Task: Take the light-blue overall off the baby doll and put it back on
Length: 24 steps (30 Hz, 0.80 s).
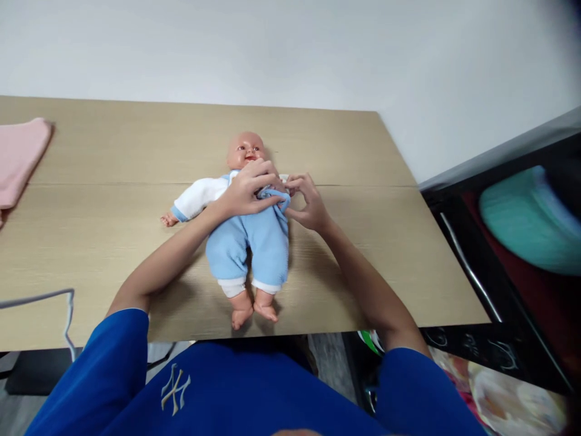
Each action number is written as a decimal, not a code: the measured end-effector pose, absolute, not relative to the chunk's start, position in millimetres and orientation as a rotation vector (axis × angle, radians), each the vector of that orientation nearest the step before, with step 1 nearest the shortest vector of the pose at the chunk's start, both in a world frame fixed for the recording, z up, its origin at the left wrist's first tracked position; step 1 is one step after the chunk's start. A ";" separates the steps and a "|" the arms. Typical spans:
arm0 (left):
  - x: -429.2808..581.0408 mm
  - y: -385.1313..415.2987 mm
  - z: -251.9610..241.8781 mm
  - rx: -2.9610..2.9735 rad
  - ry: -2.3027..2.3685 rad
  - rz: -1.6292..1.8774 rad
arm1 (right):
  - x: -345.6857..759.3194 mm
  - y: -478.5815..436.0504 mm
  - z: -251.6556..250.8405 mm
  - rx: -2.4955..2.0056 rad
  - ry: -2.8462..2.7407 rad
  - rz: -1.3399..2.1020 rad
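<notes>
A baby doll (pixel 247 233) lies on its back in the middle of a light wooden table (pixel 113 224), head toward the wall, dressed in light blue overalls over a white top. My left hand (pixel 247 189) rests on the doll's chest with its fingers curled over a blue strap (pixel 275 195) of the overalls. My right hand (pixel 306 203) sits just to the right of the chest, fingers pinched at the strap's end near the doll's shoulder. The doll's right arm sticks out to the left; its other arm is hidden behind my hands.
A folded pink cloth (pixel 20 157) lies at the table's far left. A white cable (pixel 54 303) runs over the near left edge. A black cabinet (pixel 503 254) holding a teal object (pixel 526 218) stands to the right. A white wall lies behind the table.
</notes>
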<state>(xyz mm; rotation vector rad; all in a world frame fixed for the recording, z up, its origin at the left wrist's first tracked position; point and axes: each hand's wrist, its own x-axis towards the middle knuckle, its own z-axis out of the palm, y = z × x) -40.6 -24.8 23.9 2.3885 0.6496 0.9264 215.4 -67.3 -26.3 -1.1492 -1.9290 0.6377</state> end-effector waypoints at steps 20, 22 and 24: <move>-30.4 1.1 -0.3 2.165 0.808 0.769 | 187.9 -87.7 -62.4 -1.279 -1.223 0.982; -31.6 1.0 -1.0 2.173 0.819 0.777 | 189.3 -87.3 -64.7 -1.367 -1.221 0.860; -32.4 0.4 -1.3 2.167 0.803 0.802 | 189.5 -84.6 -65.4 -1.439 -1.279 0.826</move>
